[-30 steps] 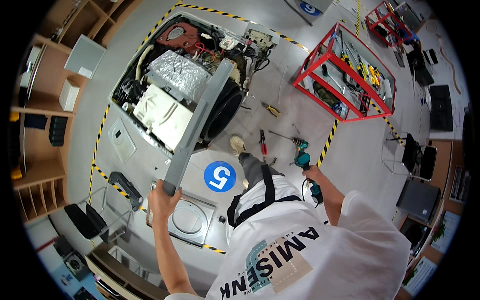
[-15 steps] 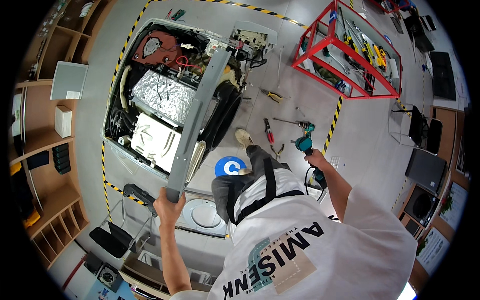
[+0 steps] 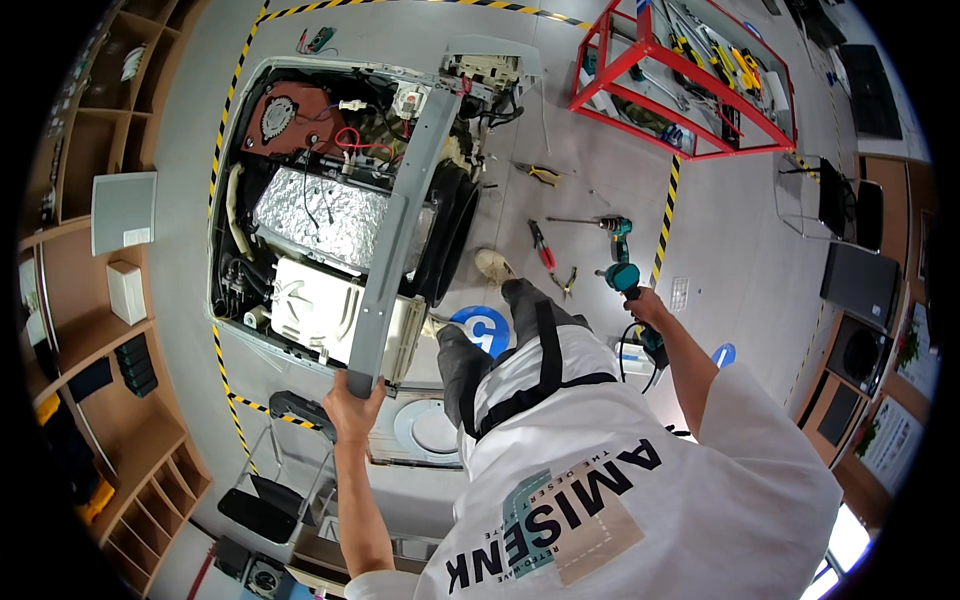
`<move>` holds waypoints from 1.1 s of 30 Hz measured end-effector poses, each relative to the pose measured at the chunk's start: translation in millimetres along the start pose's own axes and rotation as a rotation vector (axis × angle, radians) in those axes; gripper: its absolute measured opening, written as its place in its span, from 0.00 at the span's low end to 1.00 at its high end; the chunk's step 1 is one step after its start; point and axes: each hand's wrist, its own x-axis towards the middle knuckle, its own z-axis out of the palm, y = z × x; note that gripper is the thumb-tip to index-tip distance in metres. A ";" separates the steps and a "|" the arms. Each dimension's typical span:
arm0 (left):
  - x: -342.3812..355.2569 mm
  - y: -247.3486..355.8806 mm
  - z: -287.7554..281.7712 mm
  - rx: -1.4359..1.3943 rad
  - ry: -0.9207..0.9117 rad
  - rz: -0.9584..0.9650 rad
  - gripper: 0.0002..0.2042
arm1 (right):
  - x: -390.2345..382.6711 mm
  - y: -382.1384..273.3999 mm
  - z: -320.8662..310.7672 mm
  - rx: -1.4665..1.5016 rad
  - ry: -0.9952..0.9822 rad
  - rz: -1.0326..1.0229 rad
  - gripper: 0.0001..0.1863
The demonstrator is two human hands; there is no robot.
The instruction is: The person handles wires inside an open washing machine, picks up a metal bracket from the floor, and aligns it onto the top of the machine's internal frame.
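My left hand (image 3: 352, 405) is closed round the near end of a long grey metal strip panel (image 3: 390, 250). The panel lies along the right side of an opened laundry machine (image 3: 215, 245). Inside the machine are a foil-covered box (image 3: 320, 215), a white plastic housing (image 3: 312, 305) and a red-brown cover (image 3: 290, 118). My right hand (image 3: 648, 308) grips a teal-and-black power drill (image 3: 622, 278), held away from the machine on the right. Another teal drill (image 3: 620, 230) with a long bit lies beyond it. Next to that are red-handled pliers (image 3: 542, 245).
A red-framed tool cart (image 3: 690, 115) stands at the far right. Yellow-handled pliers (image 3: 540, 173) and smaller pliers (image 3: 569, 282) lie on the floor. A round-opening front panel (image 3: 395, 420) sits near my left arm. Shelves (image 3: 110, 260) line the left; a folding chair (image 3: 262, 515) stands lower left.
My view has shifted, and the machine and cart appear higher. The left hand stays on the panel's end. The right hand still holds the drill, now slightly apart from the floor drill.
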 end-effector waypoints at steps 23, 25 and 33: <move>13.1 -34.6 38.5 -0.066 -0.017 0.063 0.22 | -40.7 -8.8 27.1 0.025 0.019 0.104 0.14; 14.0 -33.6 38.4 -0.053 -0.024 0.055 0.22 | -42.9 -11.5 23.5 0.004 0.027 0.102 0.14; 21.3 -43.1 37.2 -0.098 -0.133 0.046 0.23 | -45.4 -14.6 16.3 0.000 0.039 0.130 0.14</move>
